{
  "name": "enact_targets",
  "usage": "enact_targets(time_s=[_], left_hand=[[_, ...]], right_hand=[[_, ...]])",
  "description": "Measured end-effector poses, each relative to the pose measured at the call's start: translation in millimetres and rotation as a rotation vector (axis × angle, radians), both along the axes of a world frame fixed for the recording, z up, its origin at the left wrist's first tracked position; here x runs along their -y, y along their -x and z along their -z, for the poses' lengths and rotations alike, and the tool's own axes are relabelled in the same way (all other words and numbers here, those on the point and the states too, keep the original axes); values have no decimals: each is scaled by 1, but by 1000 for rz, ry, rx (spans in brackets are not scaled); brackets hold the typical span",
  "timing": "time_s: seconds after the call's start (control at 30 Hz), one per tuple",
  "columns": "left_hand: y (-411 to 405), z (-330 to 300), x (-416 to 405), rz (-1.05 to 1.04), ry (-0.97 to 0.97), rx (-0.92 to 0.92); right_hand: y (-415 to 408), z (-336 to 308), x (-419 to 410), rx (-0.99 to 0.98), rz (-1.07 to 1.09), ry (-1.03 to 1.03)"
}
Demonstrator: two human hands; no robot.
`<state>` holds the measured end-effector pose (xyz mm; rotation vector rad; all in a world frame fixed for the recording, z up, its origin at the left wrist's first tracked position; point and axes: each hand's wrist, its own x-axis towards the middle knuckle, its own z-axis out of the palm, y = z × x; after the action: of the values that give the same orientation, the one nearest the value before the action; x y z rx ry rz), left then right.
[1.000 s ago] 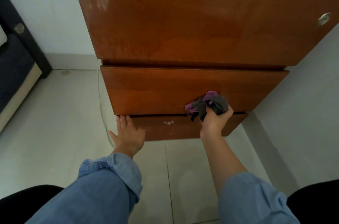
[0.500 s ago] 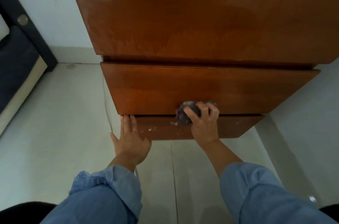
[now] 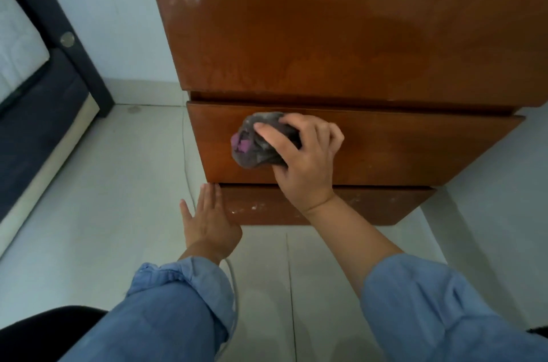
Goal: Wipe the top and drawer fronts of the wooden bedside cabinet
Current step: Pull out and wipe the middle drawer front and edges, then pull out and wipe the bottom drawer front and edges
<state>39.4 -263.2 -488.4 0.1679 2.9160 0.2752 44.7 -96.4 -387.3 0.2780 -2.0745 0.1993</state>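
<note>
1. Against the middle drawer front [image 3: 400, 151], the right hand [image 3: 305, 163] grips a bunched grey-purple cloth [image 3: 258, 142]
2. Left hand [image 3: 207, 219] lies open, fingers flat, touching the bottom drawer front [image 3: 370, 207] of the wooden cabinet [image 3: 326, 35]

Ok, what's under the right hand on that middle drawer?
A bunched grey cloth with purple patches, pressed against the middle drawer front by the right hand. The cloth's right part and the wood beneath it are covered.
</note>
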Motion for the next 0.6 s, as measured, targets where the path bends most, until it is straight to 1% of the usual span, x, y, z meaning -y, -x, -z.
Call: enact_targets(time_s=[0.1, 0.2, 0.27, 0.33, 0.43, 0.53, 0.6], left_hand=[[-1, -3, 15, 21, 20, 49], [-2, 0, 22, 56, -17, 86], [-1, 4, 24, 56, -62, 97], [-1, 7, 23, 53, -79, 87], [-2, 9, 21, 24, -62, 97], [-6, 7, 15, 6, 3, 71], [-9, 3, 7, 35, 60, 28]], right_hand=[[27, -2, 24, -2, -22, -171], [42, 36, 31, 18, -44, -354], [41, 66, 27, 94, -102, -500], [33, 89, 20, 186, -124, -562], [15, 110, 13, 372, -80, -494], [-17, 118, -4, 552, 12, -312], [-43, 118, -21, 662, 62, -198]])
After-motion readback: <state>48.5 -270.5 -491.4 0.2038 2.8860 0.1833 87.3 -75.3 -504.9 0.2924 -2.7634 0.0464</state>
